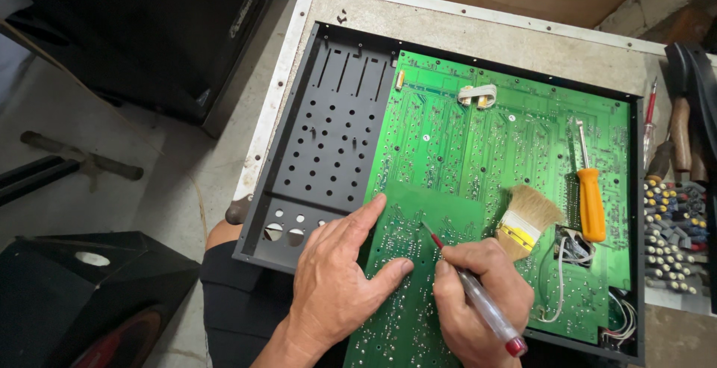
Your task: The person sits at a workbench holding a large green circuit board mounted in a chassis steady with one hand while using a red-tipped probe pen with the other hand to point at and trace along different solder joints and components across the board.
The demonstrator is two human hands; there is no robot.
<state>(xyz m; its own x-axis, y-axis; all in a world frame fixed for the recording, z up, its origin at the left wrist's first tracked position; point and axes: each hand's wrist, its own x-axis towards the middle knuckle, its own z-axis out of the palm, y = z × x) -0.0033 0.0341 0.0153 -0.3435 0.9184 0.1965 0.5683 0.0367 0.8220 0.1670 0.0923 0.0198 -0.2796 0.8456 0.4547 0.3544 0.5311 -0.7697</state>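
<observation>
A large green circuit board (508, 144) lies solder side up in a black metal chassis (321, 129). A smaller green board (407, 278) rests on top of it near me. My left hand (336, 278) presses flat on this smaller board, index finger stretched to its upper left corner. My right hand (478, 293) grips a clear-handled tester screwdriver (478, 297) with a red cap, its tip touching the smaller board.
On the big board lie a paint brush (526, 219), an orange-handled screwdriver (590, 196) and a folded ribbon cable (476, 95). Loose wires (564, 263) trail at the lower right. A rack of screwdriver bits (672, 234) and tools sit right of the chassis. Black speaker cabinets (97, 293) stand left.
</observation>
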